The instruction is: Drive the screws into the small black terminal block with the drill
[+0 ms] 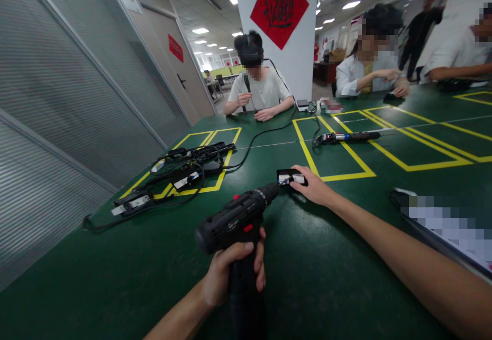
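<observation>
L. hand (221, 273) held a drill (232, 217), r. hand (313, 188) a sm. box (285, 179) near the drill's 2 o'clock end; both were in grip, amt. done/left unclear.

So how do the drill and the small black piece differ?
The drill is gripped in the left hand, the small black piece in the right hand. The drill looks far bigger than the small black piece. The drill has red parts; the small black piece shows a white patch. Both show black surfaces.
</observation>
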### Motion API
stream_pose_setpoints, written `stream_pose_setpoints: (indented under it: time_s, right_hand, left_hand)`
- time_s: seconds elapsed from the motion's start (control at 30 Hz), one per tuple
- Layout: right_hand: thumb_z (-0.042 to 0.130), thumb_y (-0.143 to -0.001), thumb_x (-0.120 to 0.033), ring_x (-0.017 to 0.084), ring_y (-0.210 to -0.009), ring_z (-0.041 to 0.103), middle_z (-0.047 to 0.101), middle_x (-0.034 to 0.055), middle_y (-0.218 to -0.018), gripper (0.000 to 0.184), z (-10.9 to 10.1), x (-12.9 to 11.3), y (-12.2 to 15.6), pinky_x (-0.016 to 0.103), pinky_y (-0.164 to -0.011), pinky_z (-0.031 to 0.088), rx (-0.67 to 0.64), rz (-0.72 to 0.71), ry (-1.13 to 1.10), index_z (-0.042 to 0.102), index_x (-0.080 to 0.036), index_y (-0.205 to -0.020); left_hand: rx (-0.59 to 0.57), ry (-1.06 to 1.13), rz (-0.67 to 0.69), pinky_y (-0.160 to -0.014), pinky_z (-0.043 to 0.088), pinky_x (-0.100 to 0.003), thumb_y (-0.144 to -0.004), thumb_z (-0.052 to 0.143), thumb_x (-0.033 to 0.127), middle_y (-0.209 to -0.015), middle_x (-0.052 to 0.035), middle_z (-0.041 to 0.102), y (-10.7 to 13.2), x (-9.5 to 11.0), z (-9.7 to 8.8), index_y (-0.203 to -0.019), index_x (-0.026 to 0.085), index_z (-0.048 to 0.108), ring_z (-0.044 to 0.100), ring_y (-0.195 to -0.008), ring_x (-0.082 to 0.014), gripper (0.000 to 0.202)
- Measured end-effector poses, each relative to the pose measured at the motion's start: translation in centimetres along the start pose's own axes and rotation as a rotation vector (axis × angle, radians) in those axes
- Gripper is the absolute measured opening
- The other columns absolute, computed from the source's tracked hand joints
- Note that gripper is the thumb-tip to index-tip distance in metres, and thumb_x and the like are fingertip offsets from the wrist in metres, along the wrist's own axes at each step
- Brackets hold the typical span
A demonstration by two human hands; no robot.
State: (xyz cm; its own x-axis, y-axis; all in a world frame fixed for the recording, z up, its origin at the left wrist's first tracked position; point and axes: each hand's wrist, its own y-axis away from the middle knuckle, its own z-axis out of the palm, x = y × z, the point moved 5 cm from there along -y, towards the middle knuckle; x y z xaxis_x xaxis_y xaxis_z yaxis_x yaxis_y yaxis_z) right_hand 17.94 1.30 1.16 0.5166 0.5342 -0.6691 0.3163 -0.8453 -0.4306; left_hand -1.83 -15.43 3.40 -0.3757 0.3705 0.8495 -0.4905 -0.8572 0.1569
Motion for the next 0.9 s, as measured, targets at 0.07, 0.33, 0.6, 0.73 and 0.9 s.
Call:
stream_pose_setpoints:
  time_s: [0.07, 0.33, 0.6, 0.73, 0.9]
  right_hand:
    - [0.055, -0.087, -0.030, 0.023, -0.103, 0.054, 0.052, 0.0083, -0.122, 0.038, 0.00, 0.01, 0.01, 0.045, -0.087, 0.045, -0.001, 0.000, 0.000, 0.047, -0.019, -0.122]
    - [0.054, -0.087, -0.030, 0.023, -0.103, 0.055, 0.052, 0.0083, -0.121, 0.038, -0.09, -0.23, 0.05, 0.045, -0.086, 0.045, -0.004, -0.002, 0.006, 0.047, -0.019, -0.122]
    - [0.054, -0.087, -0.030, 0.023, -0.102, 0.055, 0.052, 0.0082, -0.120, 0.038, -0.17, -0.20, 0.00, 0.045, -0.086, 0.046, -0.010, -0.002, 0.010, 0.047, -0.019, -0.122]
    - [0.054, -0.087, -0.030, 0.022, -0.100, 0.056, 0.053, 0.0080, -0.119, 0.037, -0.16, -0.17, 0.04, 0.044, -0.084, 0.046, -0.014, -0.009, 0.008, 0.047, -0.018, -0.121]
    - [0.055, -0.087, -0.030, 0.022, -0.100, 0.056, 0.053, 0.0080, -0.119, 0.038, -0.09, -0.04, 0.02, 0.044, -0.084, 0.046, -0.007, -0.013, 0.011, 0.047, -0.018, -0.122]
  left_hand:
    - [-0.003, -0.003, -0.001, -0.055, 0.044, -0.033, -0.083, 0.039, 0.027, -0.062, 0.0005, 0.050, 0.02, 0.02, 0.02, -0.103, 0.014, 0.045, 0.057, -0.048, -0.0166, 0.025]
    - [-0.001, -0.003, 0.007, -0.054, 0.044, -0.032, -0.082, 0.037, 0.026, -0.061, 0.0002, 0.050, -0.09, -0.05, -0.05, -0.103, 0.013, 0.044, 0.057, -0.047, -0.0170, 0.025]
    - [0.022, -0.009, -0.003, -0.055, 0.044, -0.034, -0.083, 0.033, 0.024, -0.062, -0.0006, 0.049, 0.13, -0.20, -0.24, -0.105, 0.012, 0.044, 0.056, -0.048, -0.0169, 0.028]
    - [0.021, -0.008, -0.005, -0.054, 0.044, -0.034, -0.083, 0.032, 0.024, -0.062, -0.0008, 0.049, 0.10, -0.16, -0.17, -0.105, 0.011, 0.045, 0.056, -0.047, -0.0171, 0.029]
    - [0.020, -0.009, -0.001, -0.055, 0.044, -0.034, -0.083, 0.034, 0.025, -0.062, -0.0005, 0.049, 0.10, -0.10, -0.13, -0.105, 0.012, 0.045, 0.056, -0.047, -0.0170, 0.028]
